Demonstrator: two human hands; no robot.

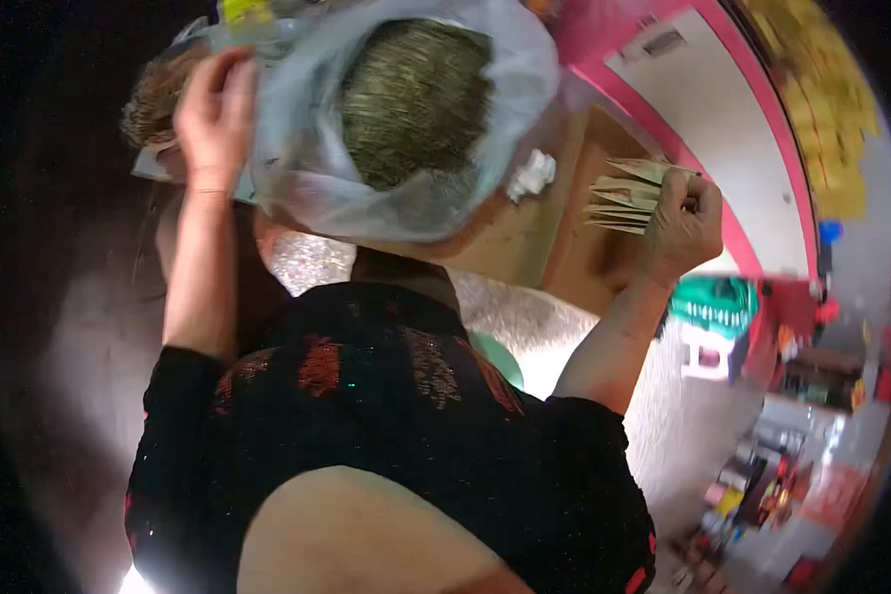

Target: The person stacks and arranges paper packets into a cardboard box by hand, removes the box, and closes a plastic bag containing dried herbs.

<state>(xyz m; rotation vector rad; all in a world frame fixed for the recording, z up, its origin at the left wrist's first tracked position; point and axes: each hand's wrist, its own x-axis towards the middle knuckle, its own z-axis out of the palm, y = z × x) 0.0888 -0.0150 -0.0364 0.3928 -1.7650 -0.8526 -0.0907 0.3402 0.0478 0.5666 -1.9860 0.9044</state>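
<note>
My right hand is closed round several pale, pointed, folded strips, which fan out to the left over a brown board. My left hand is at the upper left, beside a brown, stringy heap; its fingers are curled and blurred, and anything between them is too unclear to make out. Between my hands lies a wide, whitish plastic bag, opened out, with a mound of dry green leafy material inside. A crumpled white tissue rests right of the bag.
Beneath the bag is a brown cardboard surface. A pink-edged white panel stands at the upper right, with yellow packets beyond. On the right are a green bag, a white stool and cluttered goods.
</note>
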